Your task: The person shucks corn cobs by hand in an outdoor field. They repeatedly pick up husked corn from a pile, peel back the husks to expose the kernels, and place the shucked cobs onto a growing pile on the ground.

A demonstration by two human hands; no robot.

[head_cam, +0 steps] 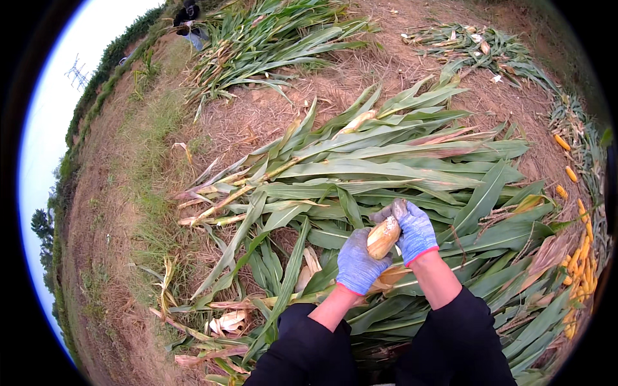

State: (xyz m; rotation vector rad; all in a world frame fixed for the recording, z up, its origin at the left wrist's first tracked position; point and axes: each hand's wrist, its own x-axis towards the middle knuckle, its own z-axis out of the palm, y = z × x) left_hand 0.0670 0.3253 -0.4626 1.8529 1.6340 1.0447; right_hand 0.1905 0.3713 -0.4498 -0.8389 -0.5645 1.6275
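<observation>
An ear of corn (382,240), wrapped in pale, dry husk, is held in front of me above the stalks. My left hand (358,258), in a blue knit glove with a red cuff, grips its lower part. At the upper end my right hand (416,229), gloved the same way, has its fingers closed on the ear's tip. Whitish bits show near that tip. Dirt darkens the gloves' fingers. Beneath both hands lies a heap of cut corn stalks (381,169) with long green leaves.
Husked yellow cobs (582,265) lie in a pile at the far right. Another stalk heap (280,43) is at the top, with a person (189,24) beside it. Leaves and husks (483,48) lie at upper right. Loose husk (229,322) sits lower left, near grass (154,193).
</observation>
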